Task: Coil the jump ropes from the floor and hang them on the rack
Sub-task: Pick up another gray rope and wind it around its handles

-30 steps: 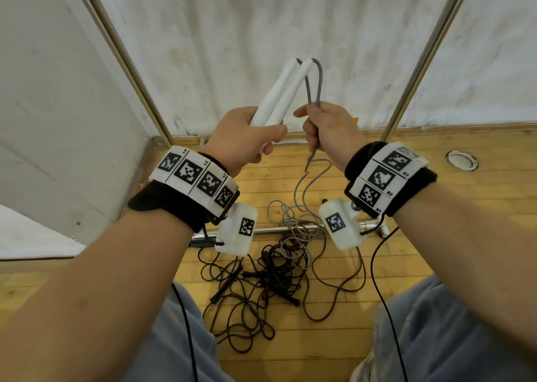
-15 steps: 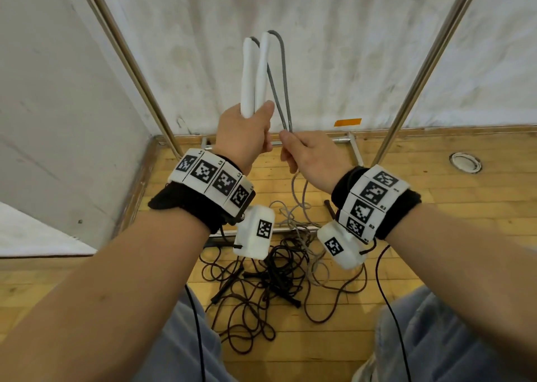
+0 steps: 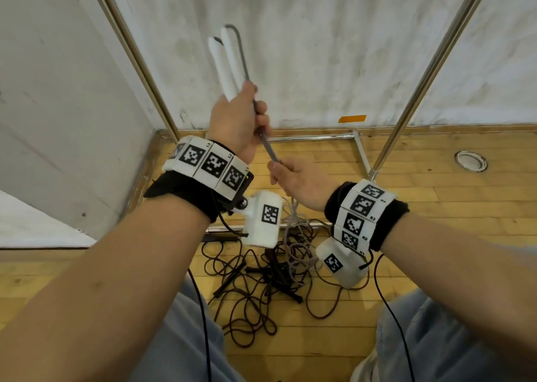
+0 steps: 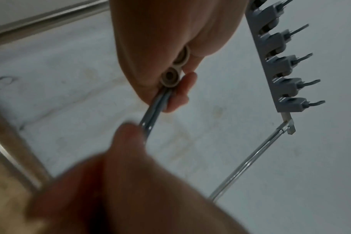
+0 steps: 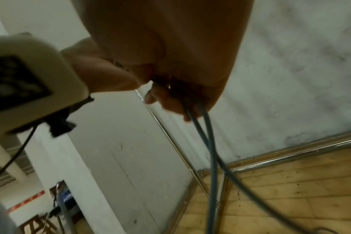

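My left hand (image 3: 244, 120) grips the two white handles (image 3: 225, 62) of a grey jump rope, held upright in front of the wall. Their round butt ends (image 4: 171, 77) show below the fist in the left wrist view. The doubled grey cord (image 3: 268, 149) runs taut from that fist down to my right hand (image 3: 290, 175), which pinches it just below. From there the two strands (image 5: 208, 142) hang to the floor. A tangle of dark jump ropes (image 3: 261, 280) lies on the wooden floor between my knees. The grey hook rack (image 4: 278, 63) shows in the left wrist view.
Two slanting metal poles (image 3: 430, 71) of the rack stand frame the white wall, with base bars (image 3: 308, 139) on the wooden floor. A round floor fitting (image 3: 470, 161) sits at the right. Thin black wrist-camera cables (image 3: 389, 303) hang by my knees.
My left hand has lifted the handles higher and tilted them leftward. My right hand has slid down the doubled cord and now sits below the left, pulling it taut.
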